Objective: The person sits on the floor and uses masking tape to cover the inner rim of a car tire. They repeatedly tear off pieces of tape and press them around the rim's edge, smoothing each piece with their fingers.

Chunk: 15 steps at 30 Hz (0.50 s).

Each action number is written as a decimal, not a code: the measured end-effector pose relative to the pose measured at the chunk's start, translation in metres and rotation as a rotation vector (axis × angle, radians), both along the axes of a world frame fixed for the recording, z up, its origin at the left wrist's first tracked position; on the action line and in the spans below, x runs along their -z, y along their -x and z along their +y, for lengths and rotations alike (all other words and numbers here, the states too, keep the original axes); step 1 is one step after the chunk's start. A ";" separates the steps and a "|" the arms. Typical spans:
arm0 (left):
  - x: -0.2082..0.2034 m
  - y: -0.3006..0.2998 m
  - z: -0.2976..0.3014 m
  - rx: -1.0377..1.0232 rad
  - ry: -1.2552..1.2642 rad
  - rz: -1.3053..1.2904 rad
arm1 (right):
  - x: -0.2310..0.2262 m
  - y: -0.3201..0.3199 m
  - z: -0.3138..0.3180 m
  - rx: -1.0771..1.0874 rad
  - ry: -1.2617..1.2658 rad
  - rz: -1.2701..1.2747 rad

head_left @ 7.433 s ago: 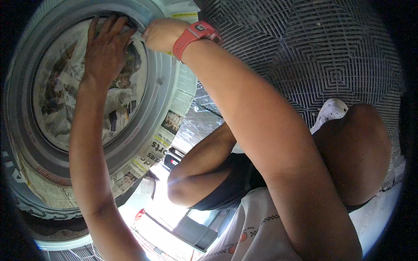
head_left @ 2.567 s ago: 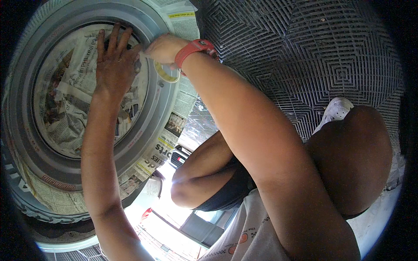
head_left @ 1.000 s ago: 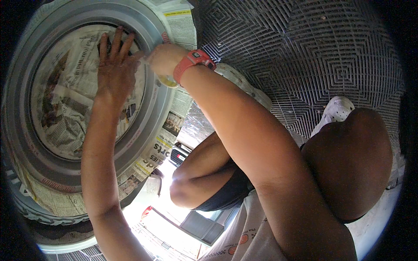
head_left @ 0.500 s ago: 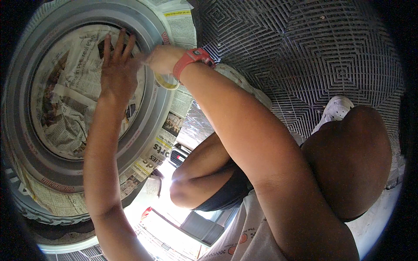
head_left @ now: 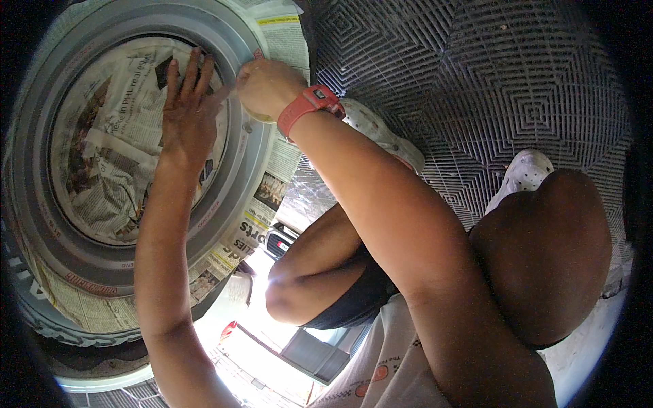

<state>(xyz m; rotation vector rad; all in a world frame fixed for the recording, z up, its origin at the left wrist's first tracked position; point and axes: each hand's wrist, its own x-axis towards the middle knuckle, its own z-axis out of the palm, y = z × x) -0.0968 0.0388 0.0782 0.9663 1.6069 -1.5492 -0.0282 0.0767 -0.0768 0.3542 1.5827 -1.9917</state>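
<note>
A grey tyre [head_left: 236, 163] with raised lettering on its sidewall fills the left side. Crumpled newspaper [head_left: 122, 129] covers its middle. Against that paper, at the sidewall's inner edge, my left hand [head_left: 187, 122] rests with its fingers spread. Just right of it, over the sidewall, my right hand [head_left: 271, 88] is closed around a roll of tape [head_left: 256, 115], mostly hidden behind the fingers. A short blurred strip seems to lie between the two hands. On my right wrist sits a red watch [head_left: 309, 109].
More newspaper sheets [head_left: 253, 204] ring the tyre's outer side, and tread blocks [head_left: 75, 334] show at lower left. Dark ribbed matting [head_left: 476, 88] covers the floor. My bent knees and white clogs [head_left: 527, 173] are close by on the right.
My right hand has turned and shifted slightly up and right, so the tape roll that hung in sight is now mostly covered. My left hand has moved slightly right.
</note>
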 end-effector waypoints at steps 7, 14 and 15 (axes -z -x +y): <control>0.001 -0.001 0.003 0.021 0.069 0.012 | 0.021 0.006 -0.031 -0.276 -0.087 0.379; -0.001 0.000 -0.003 0.039 0.030 0.011 | 0.033 0.002 -0.066 -0.327 -0.154 0.605; -0.001 0.000 -0.004 0.045 0.022 0.009 | 0.034 0.003 -0.069 -0.341 -0.155 0.609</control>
